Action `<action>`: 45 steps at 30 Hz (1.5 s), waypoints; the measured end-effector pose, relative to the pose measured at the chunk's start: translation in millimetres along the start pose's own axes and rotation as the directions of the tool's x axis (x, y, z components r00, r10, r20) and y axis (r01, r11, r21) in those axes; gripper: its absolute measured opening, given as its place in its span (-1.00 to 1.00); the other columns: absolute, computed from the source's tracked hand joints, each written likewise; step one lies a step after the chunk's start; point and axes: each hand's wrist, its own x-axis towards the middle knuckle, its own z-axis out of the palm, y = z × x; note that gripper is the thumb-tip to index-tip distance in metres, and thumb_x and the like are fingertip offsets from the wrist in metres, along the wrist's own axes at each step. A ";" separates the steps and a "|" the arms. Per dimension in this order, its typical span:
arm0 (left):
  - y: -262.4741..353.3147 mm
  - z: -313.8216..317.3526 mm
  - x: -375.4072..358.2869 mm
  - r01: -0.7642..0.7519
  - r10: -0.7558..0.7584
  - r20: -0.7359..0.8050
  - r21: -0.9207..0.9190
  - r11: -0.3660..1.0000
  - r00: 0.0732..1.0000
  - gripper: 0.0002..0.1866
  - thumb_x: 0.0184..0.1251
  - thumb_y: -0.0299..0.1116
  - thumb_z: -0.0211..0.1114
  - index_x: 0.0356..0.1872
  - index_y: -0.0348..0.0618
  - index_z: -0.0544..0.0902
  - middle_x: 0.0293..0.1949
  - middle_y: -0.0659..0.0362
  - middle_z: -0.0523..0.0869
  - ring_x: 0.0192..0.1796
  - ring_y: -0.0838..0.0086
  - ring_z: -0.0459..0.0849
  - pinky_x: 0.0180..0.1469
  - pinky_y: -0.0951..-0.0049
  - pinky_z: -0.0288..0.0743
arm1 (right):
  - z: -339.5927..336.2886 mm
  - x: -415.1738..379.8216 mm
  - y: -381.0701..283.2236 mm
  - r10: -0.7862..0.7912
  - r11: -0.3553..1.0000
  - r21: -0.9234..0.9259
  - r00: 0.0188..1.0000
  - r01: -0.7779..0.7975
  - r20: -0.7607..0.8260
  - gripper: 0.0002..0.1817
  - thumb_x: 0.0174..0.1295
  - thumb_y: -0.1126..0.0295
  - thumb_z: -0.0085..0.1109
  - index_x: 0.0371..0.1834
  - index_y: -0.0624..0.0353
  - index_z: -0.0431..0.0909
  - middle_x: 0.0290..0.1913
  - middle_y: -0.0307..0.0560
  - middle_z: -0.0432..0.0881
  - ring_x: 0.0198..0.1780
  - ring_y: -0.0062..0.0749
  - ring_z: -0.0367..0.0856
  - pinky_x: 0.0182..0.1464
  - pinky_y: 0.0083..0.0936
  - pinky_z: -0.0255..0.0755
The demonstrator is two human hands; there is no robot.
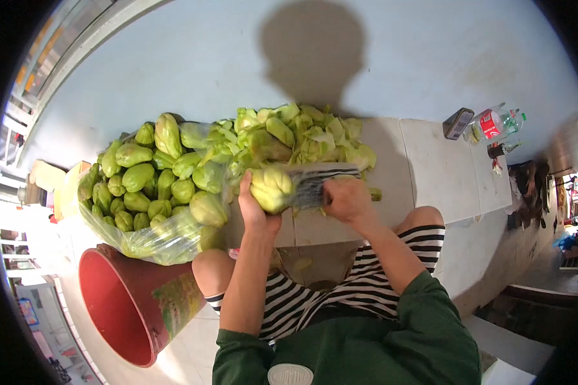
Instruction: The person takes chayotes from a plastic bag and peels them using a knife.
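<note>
Hands (261,215) holding chayote (271,190), blade (311,187) motion-blurred

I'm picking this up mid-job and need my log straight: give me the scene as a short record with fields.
left hand: holds a pale chayote
right hand: grips a broad blade, blurred, beside the chayote
blade contact: cannot tell
left side: green chayotes in a clear plastic bag
beyond the hands: heap of pale green peelings
near the bag: red bucket
far right: clear bottle with red label, dark phone-like device
</note>
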 end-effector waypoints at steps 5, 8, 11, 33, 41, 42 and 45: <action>-3.6 -6.0 3.6 -0.010 0.009 0.072 0.013 1.000 0.997 -0.55 0.40 0.04 0.05 0.10 -0.06 0.48 -0.06 0.17 0.64 -0.05 0.31 0.63 0.00 0.21 0.51 | -25.5 8.1 1.7 0.192 0.967 0.179 0.981 -0.182 -0.038 -0.81 -0.18 0.35 0.29 -0.60 0.13 0.45 -0.67 -0.09 0.48 -0.59 -0.11 0.53 -0.49 -0.26 0.42; 2.5 -9.5 4.5 0.020 -0.021 0.069 0.016 1.000 0.997 -0.55 0.42 0.04 0.02 0.12 -0.05 0.47 -0.06 0.17 0.64 -0.06 0.31 0.63 0.00 0.20 0.52 | -28.2 3.5 1.1 0.240 0.925 0.298 0.971 -0.235 0.020 -0.79 -0.17 0.34 0.29 -0.60 0.16 0.44 -0.68 -0.08 0.47 -0.60 -0.12 0.51 -0.48 -0.28 0.41; 5.9 -10.9 9.5 -0.016 0.015 0.138 0.004 1.000 0.990 -0.51 0.41 0.13 -0.03 0.11 -0.01 0.47 -0.09 0.16 0.62 -0.12 0.27 0.62 -0.11 0.13 0.50 | -28.0 8.2 -2.7 0.306 0.881 0.347 0.947 -0.322 0.102 -0.76 -0.18 0.34 0.30 -0.59 0.18 0.42 -0.67 -0.05 0.45 -0.60 -0.11 0.49 -0.47 -0.28 0.39; -19.3 -7.0 -3.0 -0.140 0.136 0.184 0.008 0.990 0.973 -0.53 0.42 0.04 0.07 0.06 -0.16 0.50 -0.13 0.06 0.66 -0.15 0.25 0.68 -0.07 0.23 0.62 | -19.8 -3.6 -41.9 -0.299 0.925 0.211 0.948 0.316 -0.108 -0.77 -0.37 0.39 0.23 -0.61 0.07 0.35 -0.64 -0.17 0.39 -0.54 -0.23 0.51 -0.50 -0.33 0.39; -10.4 -1.2 -10.9 0.009 -0.013 0.183 0.025 1.000 0.983 -0.55 0.46 0.00 -0.02 0.14 -0.10 0.49 -0.08 0.08 0.66 -0.11 0.20 0.66 -0.02 0.20 0.56 | -15.8 -2.9 -11.4 0.002 0.971 0.238 0.999 -0.011 0.038 -0.74 -0.30 0.34 0.32 -0.60 0.10 0.39 -0.61 -0.13 0.50 -0.54 -0.19 0.55 -0.49 -0.31 0.39; -9.8 4.0 -9.3 -0.002 0.005 0.146 -0.022 1.000 0.989 -0.55 0.46 -0.01 -0.02 0.14 -0.10 0.48 -0.08 0.09 0.66 -0.11 0.20 0.66 -0.03 0.20 0.57 | -19.3 0.1 -8.1 0.052 0.978 0.195 0.992 -0.074 0.113 -0.76 -0.23 0.32 0.30 -0.58 0.10 0.41 -0.59 -0.14 0.55 -0.52 -0.21 0.58 -0.47 -0.34 0.42; -12.3 -11.7 8.7 -0.008 0.017 0.154 -0.060 0.998 0.988 -0.57 0.45 -0.03 0.01 0.14 -0.10 0.49 -0.09 0.09 0.66 -0.12 0.21 0.66 -0.04 0.22 0.57 | -29.8 -5.6 -19.5 -0.136 0.897 0.431 0.989 0.096 0.063 -0.65 -0.36 0.34 0.39 -0.66 0.09 0.32 -0.67 -0.15 0.40 -0.59 -0.18 0.48 -0.54 -0.31 0.33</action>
